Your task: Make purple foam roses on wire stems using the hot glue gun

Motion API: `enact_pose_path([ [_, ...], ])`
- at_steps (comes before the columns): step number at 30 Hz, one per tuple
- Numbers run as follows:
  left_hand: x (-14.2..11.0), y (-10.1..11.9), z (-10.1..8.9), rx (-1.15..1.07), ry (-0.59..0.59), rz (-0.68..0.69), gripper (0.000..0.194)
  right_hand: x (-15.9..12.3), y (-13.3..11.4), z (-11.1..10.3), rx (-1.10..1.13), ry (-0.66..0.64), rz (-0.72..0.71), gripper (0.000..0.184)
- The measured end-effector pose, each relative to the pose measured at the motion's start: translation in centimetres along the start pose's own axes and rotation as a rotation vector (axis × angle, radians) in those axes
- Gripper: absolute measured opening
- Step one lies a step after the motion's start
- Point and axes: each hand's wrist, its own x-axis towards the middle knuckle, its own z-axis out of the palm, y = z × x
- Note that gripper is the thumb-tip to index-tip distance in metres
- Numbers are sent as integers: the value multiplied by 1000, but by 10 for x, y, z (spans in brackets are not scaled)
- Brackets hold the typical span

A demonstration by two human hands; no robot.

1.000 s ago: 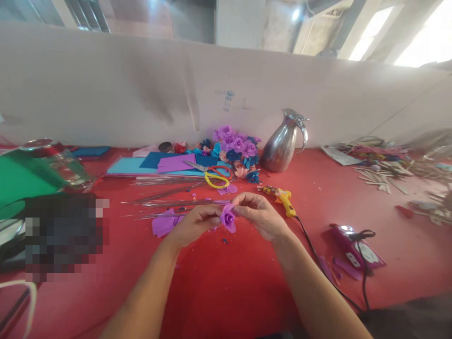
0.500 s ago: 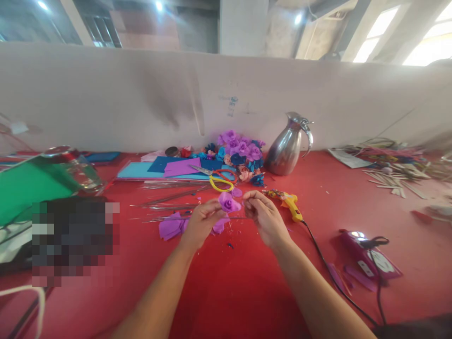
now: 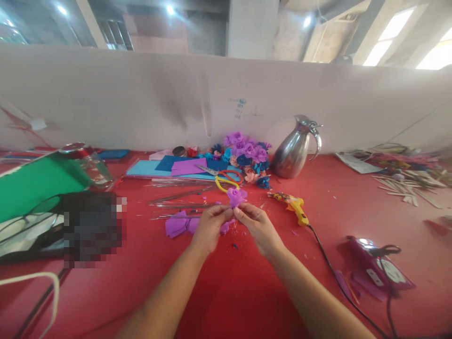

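Observation:
A purple paper flower stands upright between my two hands, above the red table. The fingers of my left hand are closed on its base from the left. From the right, the thumb and fingers of my right hand pinch the same base. Purple paper petals lie on the table beyond my left hand. Scissors with one yellow and one red handle rest just behind the flower. To the right of my right hand lies a yellow glue gun with a black cord.
Finished paper flowers are heaped by the wall, beside a metal jug. Thin wires and coloured paper sheets lie to the left of centre. A purple power strip sits at the right, with sticks behind.
My right hand has moved in to the flower's base and now pinches it. The flower has turned upright between both hands. The whole view has shifted slightly.

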Motion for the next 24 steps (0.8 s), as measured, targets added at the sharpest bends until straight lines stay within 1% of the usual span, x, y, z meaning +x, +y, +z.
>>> enact_pose_path([
  [3, 0, -2, -2, -10, -14, -21, 28, 0, 0, -1, 26, -33, -15, 21],
  [5, 1, -3, -4, 24, -31, -26, 28, 1, 0, -2, 42, -63, -21, 20],
  [8, 3, 1, -6, 93, -23, 10, 25, 2, 0, -1, 20, -52, -57, 22],
  [11, 2, 11, -6, 58, -13, 71, 25, 2, 2, 0, -78, -1, -100, 23],
  [13, 0, 16, -6, 37, -16, 95, 25, 3, 5, -1, -152, 0, -109, 22],
  [17, 0, 19, -7, 147, 7, 134, 29, 5, 13, -5, -252, -14, -90, 22],
  [20, -1, 20, -7, 221, 9, 130, 29, 6, 16, -7, -323, 4, -110, 18],
  [24, -4, 24, -2, 249, 53, 90, 19, 5, 17, -5, -406, 11, -144, 14],
])
